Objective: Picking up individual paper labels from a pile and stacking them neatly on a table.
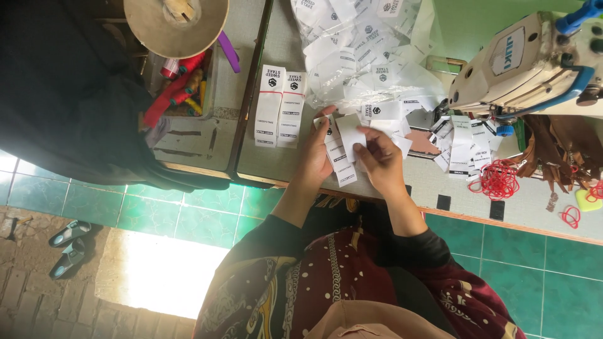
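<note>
At the middle of the frame, both hands pinch a small sheaf of white printed paper tags (pixel 342 150): the left hand (pixel 314 160) grips it from the side, and the right hand (pixel 380 164) presses its thumb and fingers on the top tag. Sorting or counting seems to be the step in hand; peeling off one tag would call for a careful thumb slide. Just upper left lie two neat rows of stacked white tags (pixel 279 107). Above, a clear plastic bag (pixel 358 53) holds more loose tags. Red rubber bands (pixel 499 179) lie to the right.
</note>
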